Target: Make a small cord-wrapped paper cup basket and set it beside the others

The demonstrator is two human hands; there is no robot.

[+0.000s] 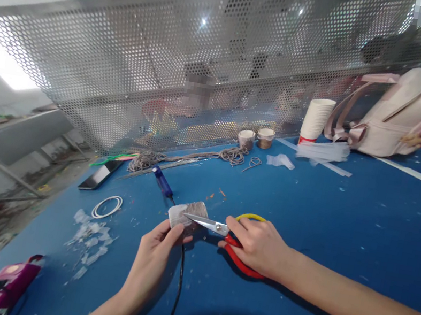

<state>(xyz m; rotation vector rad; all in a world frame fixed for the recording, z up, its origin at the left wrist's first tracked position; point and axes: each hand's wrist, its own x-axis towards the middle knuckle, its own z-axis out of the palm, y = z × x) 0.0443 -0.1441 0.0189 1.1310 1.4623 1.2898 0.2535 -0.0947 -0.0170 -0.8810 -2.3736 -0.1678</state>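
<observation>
My left hand pinches a small grey glittery patch of fabric just above the blue table. My right hand is closed round the red and yellow handles of a pair of scissors. The steel blades point left and lie across the patch. A black cable runs under my left hand toward me.
A blue-handled tool, a white ring, clear plastic scraps, coils of grey cord, a phone, a paper cup stack, a pale pink backpack and a pink glue gun surround me. A perforated metal screen backs the table.
</observation>
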